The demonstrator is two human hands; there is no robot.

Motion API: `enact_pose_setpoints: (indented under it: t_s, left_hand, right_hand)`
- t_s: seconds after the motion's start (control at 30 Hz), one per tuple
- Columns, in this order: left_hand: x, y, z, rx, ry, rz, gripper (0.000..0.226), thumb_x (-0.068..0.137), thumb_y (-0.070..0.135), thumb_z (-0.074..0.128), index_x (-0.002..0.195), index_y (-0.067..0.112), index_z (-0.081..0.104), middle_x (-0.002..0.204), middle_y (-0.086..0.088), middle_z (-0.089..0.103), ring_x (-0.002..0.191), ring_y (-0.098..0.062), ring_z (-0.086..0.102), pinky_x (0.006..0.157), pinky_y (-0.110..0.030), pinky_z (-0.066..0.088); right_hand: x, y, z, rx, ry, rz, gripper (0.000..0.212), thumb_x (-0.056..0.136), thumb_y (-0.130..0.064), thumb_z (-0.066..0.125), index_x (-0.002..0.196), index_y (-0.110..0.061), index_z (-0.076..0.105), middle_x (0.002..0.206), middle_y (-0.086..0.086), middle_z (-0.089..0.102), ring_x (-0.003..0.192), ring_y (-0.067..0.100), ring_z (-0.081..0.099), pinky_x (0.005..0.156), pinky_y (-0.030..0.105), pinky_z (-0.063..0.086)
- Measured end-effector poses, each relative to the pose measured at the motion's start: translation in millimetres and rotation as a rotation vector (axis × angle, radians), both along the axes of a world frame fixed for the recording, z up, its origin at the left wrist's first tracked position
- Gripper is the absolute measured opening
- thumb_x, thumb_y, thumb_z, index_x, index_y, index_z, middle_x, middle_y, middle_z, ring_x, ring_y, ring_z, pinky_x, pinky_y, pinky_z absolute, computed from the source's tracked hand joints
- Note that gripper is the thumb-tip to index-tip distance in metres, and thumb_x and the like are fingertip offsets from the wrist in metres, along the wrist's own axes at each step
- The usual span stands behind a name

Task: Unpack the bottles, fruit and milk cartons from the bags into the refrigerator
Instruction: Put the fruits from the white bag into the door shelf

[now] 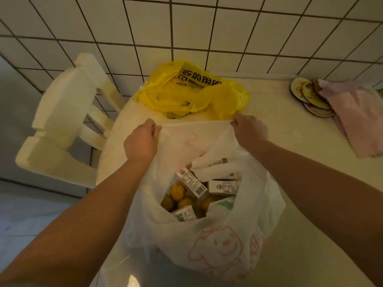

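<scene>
Pinching far rim of bag [207,235], left hand [143,141] and right hand [248,133] both grip plastic. Cartons [191,183] lie below the grips, nearside, midway between hands.

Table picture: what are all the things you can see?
white bag: one, white with pink drawing, open on the table
milk cartons: at least four, white, inside the white bag
fruit: about four showing, yellow-orange, inside the white bag
yellow bag: one, yellow with black print, behind the white bag
coasters: several, round, pale, far right of the table
cloth: one, pink, partly over the coasters
chair: one, cream, left of the table
table: one, pale, against the tiled wall
left grip: one, bare, pinches the white bag's far rim
right grip: one, bare, pinches the same rim
</scene>
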State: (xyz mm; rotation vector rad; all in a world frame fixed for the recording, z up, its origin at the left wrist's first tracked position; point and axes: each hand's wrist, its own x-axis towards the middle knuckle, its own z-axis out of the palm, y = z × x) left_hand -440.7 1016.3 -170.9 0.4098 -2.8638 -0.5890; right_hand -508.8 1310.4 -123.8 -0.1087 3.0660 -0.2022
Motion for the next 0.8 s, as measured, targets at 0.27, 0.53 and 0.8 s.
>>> enact_pose_setpoints:
  t_s: [0.27, 0.53, 0.8]
  left_hand:
    - [56, 23, 12, 0.032, -0.048, -0.263, 0.044, 0.089, 0.037, 0.07, 0.128, 0.023, 0.055, 0.13, -0.005, 0.052, 0.118, -0.03, 0.047, 0.091, -0.044, 0.044]
    - [174, 15, 40, 0.031, -0.49, -0.582, 0.056, 0.079, 0.084, 0.032, 0.102, 0.039, 0.057, 0.095, 0.016, 0.059, 0.085, -0.01, 0.057, 0.075, -0.034, 0.049]
    - [225, -17, 28, -0.053, -0.691, -0.37, 0.064, 0.083, 0.085, 0.034, 0.136, 0.05, 0.041, 0.129, 0.012, 0.055, 0.123, -0.021, 0.048, 0.098, -0.04, 0.032]
  right_hand:
    - [42, -32, 19, -0.075, -0.028, 0.333, 0.063, 0.095, -0.039, 0.055, 0.151, -0.024, 0.03, 0.156, 0.007, 0.031, 0.141, 0.034, 0.03, 0.113, 0.053, 0.025]
    - [193, -27, 62, 0.175, -0.575, 0.829, 0.083, 0.083, -0.081, 0.037, 0.153, -0.042, 0.016, 0.164, -0.011, 0.009, 0.152, 0.015, 0.003, 0.121, 0.049, -0.012]
    - [234, 3, 31, 0.225, -0.288, 0.727, 0.039, 0.099, -0.037, 0.05, 0.137, -0.03, 0.046, 0.138, -0.004, 0.048, 0.111, 0.021, 0.058, 0.096, 0.036, 0.045]
